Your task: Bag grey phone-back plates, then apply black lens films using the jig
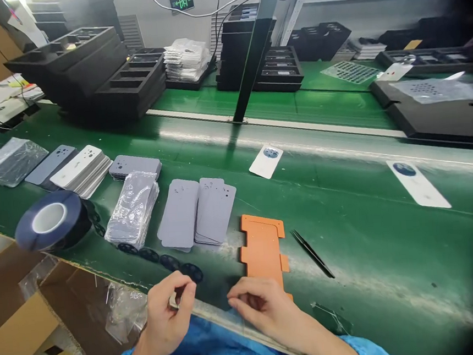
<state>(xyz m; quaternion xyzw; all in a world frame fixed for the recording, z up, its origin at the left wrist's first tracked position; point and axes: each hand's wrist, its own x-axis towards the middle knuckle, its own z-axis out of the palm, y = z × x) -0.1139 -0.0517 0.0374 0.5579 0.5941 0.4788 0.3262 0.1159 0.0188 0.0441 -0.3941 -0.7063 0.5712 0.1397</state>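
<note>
My left hand [167, 310] is at the near edge of the green bench, fingers pinched together on something small I cannot make out. My right hand [262, 308] is beside it, fingers curled and pinched, resting over the near end of an orange jig plate [263, 244]. Between the hands lies a dark panel [217, 289], partly hidden. A strip of round dark stickers [161, 258] runs along the bench edge just ahead of my left hand. Black tweezers [311, 252] lie to the right of the orange plate.
Grey back covers [198, 211] lie in stacks ahead, with a bagged stack [134, 208], white covers [82, 169] and a blue tape roll [50, 220] to the left. Two white covers [266, 161] [419, 183] lie on the belt. Black foam trays [99, 73] stand behind. A cardboard box [32, 306] sits lower left.
</note>
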